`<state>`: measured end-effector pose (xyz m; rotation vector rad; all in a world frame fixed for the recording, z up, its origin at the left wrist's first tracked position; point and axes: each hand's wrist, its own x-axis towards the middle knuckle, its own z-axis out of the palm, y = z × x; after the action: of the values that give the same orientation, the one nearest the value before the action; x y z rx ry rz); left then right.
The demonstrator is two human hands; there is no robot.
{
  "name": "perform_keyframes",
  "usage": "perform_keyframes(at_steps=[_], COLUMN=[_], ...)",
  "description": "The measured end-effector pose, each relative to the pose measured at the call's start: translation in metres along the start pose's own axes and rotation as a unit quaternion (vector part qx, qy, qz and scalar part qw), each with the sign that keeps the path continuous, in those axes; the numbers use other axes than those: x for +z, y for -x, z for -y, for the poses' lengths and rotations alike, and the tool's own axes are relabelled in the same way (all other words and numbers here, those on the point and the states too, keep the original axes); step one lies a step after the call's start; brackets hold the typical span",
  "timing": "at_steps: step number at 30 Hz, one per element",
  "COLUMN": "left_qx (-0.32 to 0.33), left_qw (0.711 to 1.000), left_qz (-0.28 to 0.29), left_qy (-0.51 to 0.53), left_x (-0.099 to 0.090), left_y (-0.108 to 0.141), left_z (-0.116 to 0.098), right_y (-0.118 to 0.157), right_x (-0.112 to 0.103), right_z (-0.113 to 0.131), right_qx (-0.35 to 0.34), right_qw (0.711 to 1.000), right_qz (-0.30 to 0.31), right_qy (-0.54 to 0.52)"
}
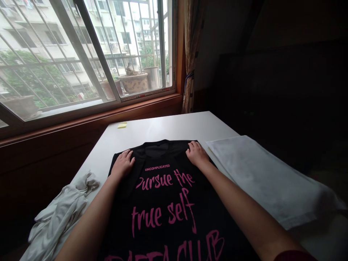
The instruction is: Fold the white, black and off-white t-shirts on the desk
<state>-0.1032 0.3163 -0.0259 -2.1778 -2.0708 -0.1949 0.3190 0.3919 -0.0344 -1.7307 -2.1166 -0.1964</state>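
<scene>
A black T-shirt (164, 194) with pink lettering lies face up on the white table (174, 125), its collar toward the far end. The lower part runs out of view at the bottom. My left hand (123, 164) rests on the shirt's left shoulder, palm down, fingers apart. On the opposite shoulder, near the top edge, lies my right hand (197, 153), its fingers slightly bent over the cloth. The sleeves look tucked in or hidden; a darker fold shows beside my left hand.
A crumpled white cloth (63, 208) lies along the table's left edge. To the right, a flat whitish translucent sheet or bag (261, 177) hangs over the edge. A yellow sticky note (122, 125) is at the far left corner. Behind are a barred window and a tied curtain (190, 58).
</scene>
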Motion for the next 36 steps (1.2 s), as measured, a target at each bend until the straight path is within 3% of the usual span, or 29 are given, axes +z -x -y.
perform_keyframes(at_steps=[25,31,36], left_qx=[-0.024,-0.020,-0.017], left_qw=[1.000,0.999,0.994], left_qz=[0.003,-0.020,-0.072], left_qy=[0.021,0.046,0.074], left_x=[0.003,0.004,-0.004], left_y=[-0.020,-0.019,-0.013], left_z=[0.008,0.009,0.004], right_y=[-0.027,-0.026,-0.026], right_x=[0.010,0.010,0.008], right_z=[0.003,0.003,0.002], right_qx=[-0.006,-0.002,0.006], right_qw=[1.000,1.000,0.999], right_qz=[0.014,0.019,0.021], right_qy=[-0.020,-0.025,-0.034])
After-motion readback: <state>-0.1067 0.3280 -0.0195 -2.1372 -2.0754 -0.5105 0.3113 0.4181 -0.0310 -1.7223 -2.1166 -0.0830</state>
